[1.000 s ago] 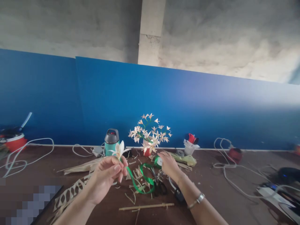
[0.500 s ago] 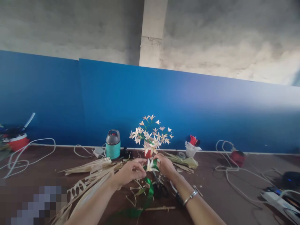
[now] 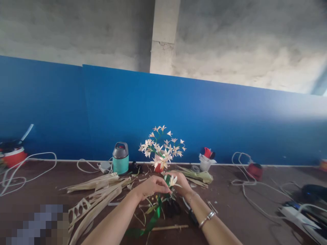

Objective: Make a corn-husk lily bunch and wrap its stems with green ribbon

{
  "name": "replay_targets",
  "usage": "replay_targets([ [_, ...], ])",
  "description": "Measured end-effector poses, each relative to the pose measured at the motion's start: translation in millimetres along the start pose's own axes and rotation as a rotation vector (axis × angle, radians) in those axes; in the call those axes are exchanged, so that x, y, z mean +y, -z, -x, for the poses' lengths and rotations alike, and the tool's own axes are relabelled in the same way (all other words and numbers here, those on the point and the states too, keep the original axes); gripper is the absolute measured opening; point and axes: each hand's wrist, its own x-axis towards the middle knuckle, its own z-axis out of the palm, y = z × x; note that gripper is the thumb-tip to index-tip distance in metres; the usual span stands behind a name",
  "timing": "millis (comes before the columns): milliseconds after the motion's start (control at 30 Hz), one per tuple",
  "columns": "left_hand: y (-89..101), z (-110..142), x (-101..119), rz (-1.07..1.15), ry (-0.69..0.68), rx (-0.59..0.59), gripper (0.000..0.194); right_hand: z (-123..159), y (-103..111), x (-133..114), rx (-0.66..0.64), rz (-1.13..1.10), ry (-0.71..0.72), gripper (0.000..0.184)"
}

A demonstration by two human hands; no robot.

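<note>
In the head view, a small cream-white artificial flower (image 3: 173, 181) sits between my hands, in front of my right palm. My left hand (image 3: 152, 186) is closed, its thumb and fingertips pinched together just below the petals on a green ribbon (image 3: 158, 207). The ribbon hangs from there to the table, and more green shows between the hands. My right hand (image 3: 182, 182), with bangles on its wrist, curls round the flower from behind; its fingertips are largely hidden. Just beyond stands a red-and-white pot (image 3: 158, 167) bearing a spray of similar flowers (image 3: 163, 146).
Dried husks (image 3: 102, 190) lie left, another bundle (image 3: 201, 175) right. Black-handled scissors (image 3: 172, 207), scraps and a thin stick (image 3: 168, 227) are below my hands. A turquoise container (image 3: 121, 163), a white cup (image 3: 205, 162) and cables (image 3: 245, 190) stand or lie around.
My left hand has moved right and its fingertips have closed in below the flower. The flower has shifted right, nearer my right palm. The view has turned slightly.
</note>
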Motion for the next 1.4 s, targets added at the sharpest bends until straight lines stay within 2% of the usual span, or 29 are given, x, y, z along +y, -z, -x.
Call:
replay_targets([
  [67,-3.2,9,8,0.066,-0.010,-0.012,0.022,-1,1,4,0.022,0.085,-0.085,0.019],
  [100,-3.9,16,12,0.172,-0.013,-0.020,0.020,-2,2,6,0.040,0.135,-0.138,0.023],
  [167,-2.7,35,21,0.349,-0.016,-0.033,0.016,-3,5,11,0.077,0.223,-0.250,0.029],
  [233,2.5,58,32,0.428,-0.028,-0.045,0.011,-5,11,14,0.098,0.299,-0.354,0.033],
  [367,18.5,99,53,0.459,-0.079,-0.051,0.011,-8,26,7,0.077,0.387,-0.452,0.025],
  [400,21.6,105,57,0.469,-0.080,-0.007,0.010,-7,30,1,0.063,0.391,-0.441,0.025],
  [467,24.6,111,61,0.495,-0.051,0.086,0.010,1,35,-20,0.028,0.374,-0.378,0.045],
  [533,22.8,110,60,0.522,-0.010,0.138,0.012,16,38,-50,-0.023,0.313,-0.264,0.057],
  [567,20.3,107,57,0.532,0.018,0.135,0.012,25,38,-67,-0.047,0.253,-0.174,0.060],
  [633,12.8,101,52,0.583,0.059,0.121,0.012,42,36,-100,-0.076,-0.106,0.123,0.066],
  [667,8.6,97,49,0.604,0.093,0.102,0.012,48,34,-113,-0.076,-0.245,0.196,0.062],
  [733,0.7,93,44,0.633,0.145,0.087,0.013,55,30,-129,-0.088,-0.408,0.220,0.042],
  [767,-2.4,92,42,0.639,0.148,0.092,0.014,56,28,-130,-0.088,-0.441,0.210,0.032],
  [867,-7.2,93,39,0.646,0.135,0.145,0.016,51,25,-108,0.005,-0.422,0.124,0.026],
  [967,-7.6,97,35,0.663,0.140,0.229,0.017,45,25,-72,0.113,-0.167,-0.082,0.028],
  [1033,-7.4,99,30,0.700,0.160,0.274,0.018,44,24,-53,0.078,0.079,-0.187,0.030],
  [1133,-7.5,100,20,0.765,0.195,0.296,0.017,46,18,-38,0.035,0.234,-0.300,0.030],
  [1233,-7.1,100,11,0.794,0.215,0.306,0.015,51,10,-39,0.034,0.288,-0.368,0.030],
  [1300,-6.7,101,5,0.803,0.225,0.319,0.014,56,5,-49,0.050,0.292,-0.360,0.036],
  [1333,-6.8,101,3,0.807,0.234,0.318,0.014,59,2,-57,0.068,0.275,-0.336,0.044],
  [1400,-7.5,101,0,0.813,0.242,0.292,0.013,65,-3,-79,0.126,0.111,-0.135,0.061],
])
